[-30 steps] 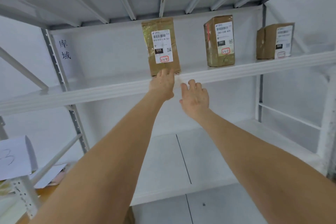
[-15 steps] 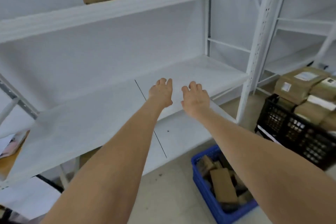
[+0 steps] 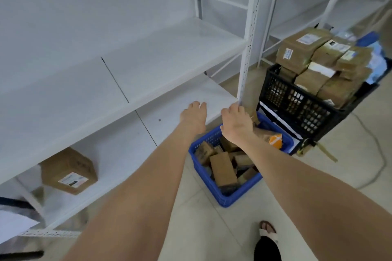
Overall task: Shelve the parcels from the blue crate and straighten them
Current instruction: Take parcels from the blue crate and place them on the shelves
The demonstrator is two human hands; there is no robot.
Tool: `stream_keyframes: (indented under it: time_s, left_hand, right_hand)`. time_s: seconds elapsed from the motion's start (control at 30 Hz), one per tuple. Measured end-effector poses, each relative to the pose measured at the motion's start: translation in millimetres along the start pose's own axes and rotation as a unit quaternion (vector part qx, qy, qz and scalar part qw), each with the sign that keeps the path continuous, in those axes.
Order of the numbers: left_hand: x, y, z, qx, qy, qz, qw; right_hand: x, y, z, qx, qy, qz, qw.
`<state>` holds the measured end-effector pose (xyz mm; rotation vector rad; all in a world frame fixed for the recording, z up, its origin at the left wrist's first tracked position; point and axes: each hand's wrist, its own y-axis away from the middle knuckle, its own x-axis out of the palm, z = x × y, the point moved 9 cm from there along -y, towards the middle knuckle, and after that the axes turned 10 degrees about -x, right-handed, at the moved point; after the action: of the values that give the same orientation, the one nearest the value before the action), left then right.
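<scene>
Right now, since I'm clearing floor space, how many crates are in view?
2: the blue crate on the floor below the right hand; the black crate of parcels behind it. Others may be hidden.

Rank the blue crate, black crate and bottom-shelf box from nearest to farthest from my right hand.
1. Blue crate, directly under the right hand.
2. Black crate, behind it to the right.
3. Box, far left on the bottom shelf.

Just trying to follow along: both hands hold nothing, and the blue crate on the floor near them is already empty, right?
Not quite: the head view shows the blue crate holding several brown parcels, so it is not empty. The rest stands: the left hand and right hand hold nothing, and the crate sits on the floor near them.
</scene>
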<state>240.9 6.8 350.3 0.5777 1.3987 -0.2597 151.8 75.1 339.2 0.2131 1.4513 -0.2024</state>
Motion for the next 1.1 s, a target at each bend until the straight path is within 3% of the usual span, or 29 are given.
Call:
stream_keyframes:
  time_s: [0.23, 0.6, 1.0, 1.1]
  left_hand:
    - [49.2, -60.3, -85.4, 0.007, 0.016, 0.042, 0.999]
    - [117.2, -185.8, -211.6, -0.055, 0.084, 0.140, 0.985]
    - [230.8, -318.0, -235.9, -0.124, 0.172, 0.202, 0.956]
    - [274.3, -353.2, -234.4, -0.186, 0.222, 0.214, 0.933]
  right_hand:
    - [55.2, -25.4, -99.1, 0.006, -0.014, 0.060, 0.998]
    - [134.8, -116.3, -266.2, -0.009, -0.060, 0.163, 0.985]
    - [255.8, -218.1, -336.5, 0.062, -0.188, 0.229, 0.953]
    - [300.1, -247.3, -355.6, 0.096, -0.228, 0.223, 0.943]
